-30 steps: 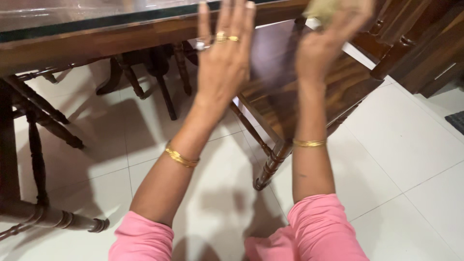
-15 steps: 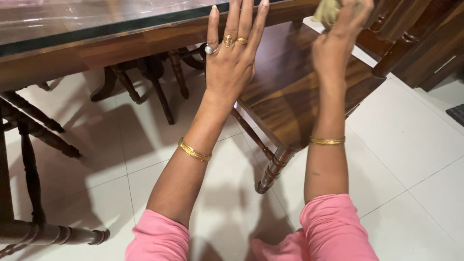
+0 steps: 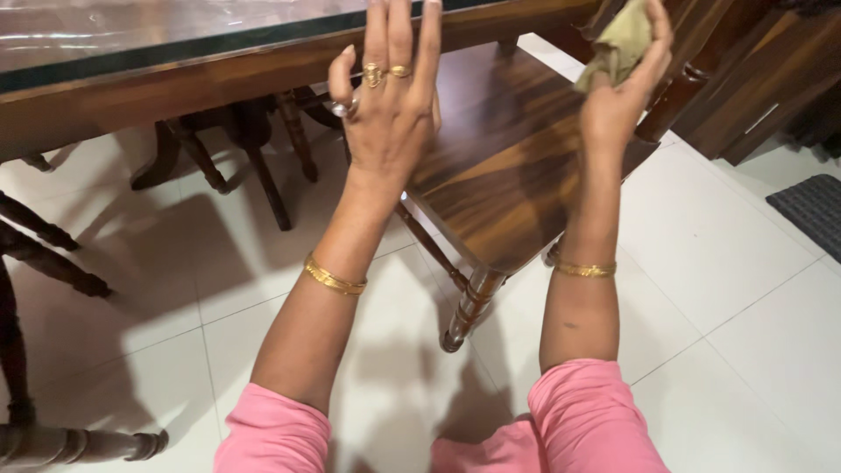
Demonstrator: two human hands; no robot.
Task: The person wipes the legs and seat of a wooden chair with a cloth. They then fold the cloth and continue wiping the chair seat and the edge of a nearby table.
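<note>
A dark wooden chair seat (image 3: 517,175) stands in front of me, pushed partly under a glass-topped wooden table (image 3: 175,61). My left hand (image 3: 390,109), with rings on its fingers, is raised flat and open over the seat's left edge, fingers pointing away from me. My right hand (image 3: 622,83) is lifted above the seat's far right side and grips a crumpled olive-green cloth (image 3: 620,44). Gold bangles sit on both wrists, and pink sleeves cover my upper arms.
White floor tiles (image 3: 727,289) spread around the chair. Turned legs of other chairs (image 3: 44,254) stand at the left under the table. Dark wooden furniture (image 3: 753,79) fills the upper right, and a dark mat (image 3: 815,210) lies at the right edge.
My right hand with the cloth has drawn back slightly toward me above the seat. My left hand stays open and has shifted a little left. The view has tilted, showing more floor at right.
</note>
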